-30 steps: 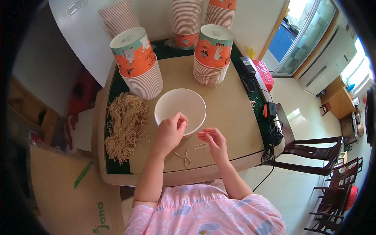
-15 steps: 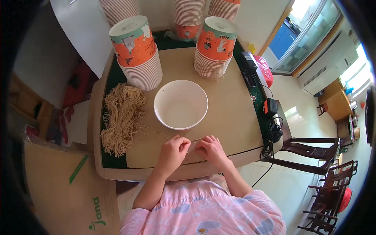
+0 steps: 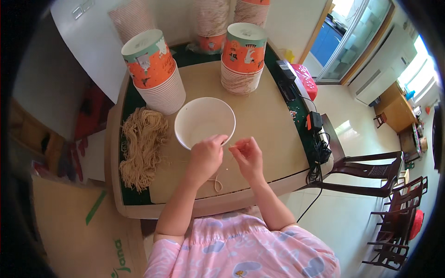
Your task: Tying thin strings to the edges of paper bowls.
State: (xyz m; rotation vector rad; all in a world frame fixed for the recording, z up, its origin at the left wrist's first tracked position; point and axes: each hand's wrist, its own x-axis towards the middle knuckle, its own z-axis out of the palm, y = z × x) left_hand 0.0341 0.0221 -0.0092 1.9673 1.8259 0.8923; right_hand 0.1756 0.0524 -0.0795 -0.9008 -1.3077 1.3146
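Observation:
A white paper bucket [image 3: 204, 121] stands upright with its mouth up in the middle of the table. My left hand [image 3: 207, 156] is closed at its near rim, fingers covering part of the edge. A thin beige string [image 3: 217, 184] trails below this hand in a loop near the table's front edge. The left fingertips are partly hidden, but the string appears to run from them. Just to the right, my right hand [image 3: 249, 158] pinches a small pale bit of the string between thumb and forefinger, beside the bucket's rim. A heap of beige string [image 3: 144, 148] lies to the left.
Two tall stacks of upside-down orange-and-green paper buckets [image 3: 150, 69] [image 3: 244, 58] stand behind the bucket, with more wrapped stacks [image 3: 211, 23] at the back. A power strip and black cables [image 3: 320, 150] line the right edge. A dark wooden chair [image 3: 361, 171] stands to the right.
Both hands have risen from the table's front edge to the bucket's near rim, the left now overlapping it. The string loop has come into view below. The whole view has shifted slightly.

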